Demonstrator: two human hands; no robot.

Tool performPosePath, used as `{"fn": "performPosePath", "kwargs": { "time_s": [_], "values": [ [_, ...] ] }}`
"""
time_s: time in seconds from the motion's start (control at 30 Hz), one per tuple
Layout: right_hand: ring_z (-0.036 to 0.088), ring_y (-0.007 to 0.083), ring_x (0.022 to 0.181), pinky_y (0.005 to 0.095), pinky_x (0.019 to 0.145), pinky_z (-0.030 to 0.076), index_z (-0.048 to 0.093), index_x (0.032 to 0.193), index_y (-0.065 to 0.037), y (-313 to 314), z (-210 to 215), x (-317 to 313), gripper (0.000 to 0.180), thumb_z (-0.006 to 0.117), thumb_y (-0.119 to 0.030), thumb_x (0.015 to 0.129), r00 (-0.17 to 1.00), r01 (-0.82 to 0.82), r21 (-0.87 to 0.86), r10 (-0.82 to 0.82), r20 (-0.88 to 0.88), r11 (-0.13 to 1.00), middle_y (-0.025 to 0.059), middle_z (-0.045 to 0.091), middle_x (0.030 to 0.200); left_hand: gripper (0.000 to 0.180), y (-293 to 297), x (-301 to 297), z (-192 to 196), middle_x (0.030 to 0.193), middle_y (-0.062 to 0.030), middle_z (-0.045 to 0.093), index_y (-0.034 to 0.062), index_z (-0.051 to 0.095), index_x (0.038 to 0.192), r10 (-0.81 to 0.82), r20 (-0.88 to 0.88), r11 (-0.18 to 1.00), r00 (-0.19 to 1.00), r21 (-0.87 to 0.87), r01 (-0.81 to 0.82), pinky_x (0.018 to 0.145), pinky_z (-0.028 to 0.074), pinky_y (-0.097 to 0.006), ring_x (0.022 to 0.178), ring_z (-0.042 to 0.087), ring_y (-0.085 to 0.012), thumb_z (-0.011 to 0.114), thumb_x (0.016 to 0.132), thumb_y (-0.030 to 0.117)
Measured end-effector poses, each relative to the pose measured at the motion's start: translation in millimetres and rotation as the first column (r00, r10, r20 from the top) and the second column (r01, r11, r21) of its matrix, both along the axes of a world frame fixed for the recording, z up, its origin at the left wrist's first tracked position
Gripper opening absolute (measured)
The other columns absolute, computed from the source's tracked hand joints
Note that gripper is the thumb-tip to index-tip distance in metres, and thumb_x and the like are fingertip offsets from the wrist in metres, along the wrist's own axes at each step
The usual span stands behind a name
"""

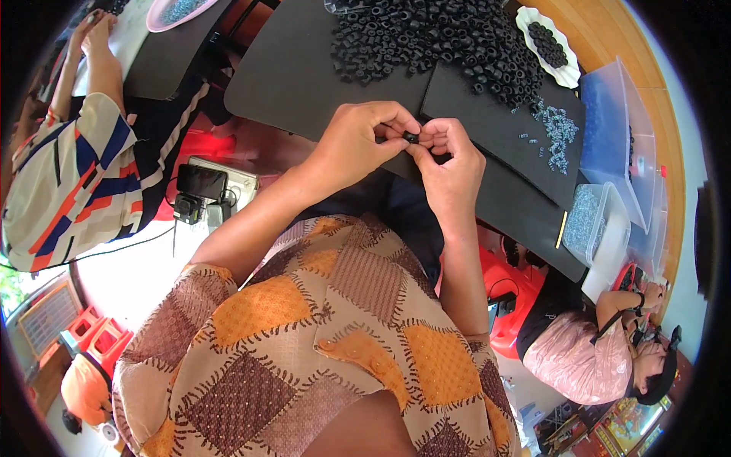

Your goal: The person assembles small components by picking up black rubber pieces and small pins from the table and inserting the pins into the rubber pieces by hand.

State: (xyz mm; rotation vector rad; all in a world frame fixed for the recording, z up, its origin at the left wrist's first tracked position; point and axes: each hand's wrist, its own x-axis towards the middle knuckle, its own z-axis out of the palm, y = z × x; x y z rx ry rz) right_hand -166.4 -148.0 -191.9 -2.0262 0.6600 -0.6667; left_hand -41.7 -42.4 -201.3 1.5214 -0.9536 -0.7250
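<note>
Head view: left fingers (398,115) and right fingers (446,126) tight on a black piece (411,138), black tabletop (289,80) ahead, co-worker (80,179) at left.

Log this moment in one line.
Left hand: pinching small black part | Right hand: fingertips at same part | Nearby: black parts pile, small bluish pieces, white dish

L hand (362,139) & R hand (455,167) close tog., fingertips (397,144) pinched, forearms (259,215) angled fwd

No lettering legible; details on framed board (50,320), colourful panel (632,423) too small to read.
</note>
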Motion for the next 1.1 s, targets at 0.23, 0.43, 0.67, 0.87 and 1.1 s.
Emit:
{"fn": "performPosePath", "kwargs": {
  "time_s": [0.23,0.43,0.67,0.87,1.1],
  "values": [
    [0.065,0.0141,0.071,0.0276,0.064,0.05,0.06,0.09,-0.003,-2,5,-2,0.024,0.072,0.008,0.072,0.999,-0.022,-0.077,0.019,-0.046,0.997,0.0063,0.068,0.08,0.019,-1,0,3,0.092,-0.0058,0.07,-0.0023,0.067,0.1,0.018,0.05,1.0,0.999,-0.007,-0.018,0.08,0.056,-0.026,0.084,0.063,-0.008,0.068,0.082,-0.004],
    [0.064,0.0128,0.07,0.0259,0.062,0.048,0.06,0.089,-0.004,-4,6,-2,0.024,0.073,0.006,0.071,0.996,0.02,0.002,-0.019,-0.088,1.0,0.0049,0.067,0.078,0.018,-5,-1,4,0.091,-0.0068,0.069,-0.0029,0.066,0.099,0.007,0.071,1.0,0.997,-0.03,-0.005,0.079,0.056,-0.027,0.084,0.065,-0.0092,0.068,0.081,-0.004],
    [0.063,0.0128,0.07,0.0271,0.062,0.048,0.059,0.089,-0.004,-5,4,-7,0.025,0.073,0.005,0.071,0.998,-0.008,0.055,0.011,-0.064,0.998,0.005,0.066,0.078,0.019,-5,-2,8,0.09,-0.0064,0.069,-0.0019,0.064,0.099,-0.014,0.071,1.0,0.997,-0.009,0.014,0.08,0.056,-0.027,0.084,0.066,-0.0108,0.067,0.08,-0.004],
    [0.062,0.0154,0.07,0.0293,0.067,0.05,0.058,0.09,-0.003,-9,8,-6,0.025,0.073,0.005,0.071,0.99,-0.058,-0.023,0.055,-0.127,0.998,0.0064,0.064,0.077,0.019,-3,-5,7,0.09,-0.007,0.069,-0.0018,0.064,0.098,0.001,0.095,1.0,0.995,-0.026,0.001,0.078,0.056,-0.026,0.082,0.067,-0.012,0.068,0.079,-0.004],
    [0.059,0.0138,0.069,0.0277,0.067,0.049,0.058,0.09,-0.002,-8,14,-7,0.023,0.068,0.009,0.072,0.983,-0.083,0.078,0.094,-0.156,0.994,0.0055,0.063,0.078,0.018,0,-11,3,0.091,-0.0079,0.068,0.0,0.069,0.096,0.015,0.152,0.999,0.988,-0.053,-0.007,0.071,0.054,-0.026,0.076,0.065,-0.0126,0.07,0.078,-0.004]
  ]
}}
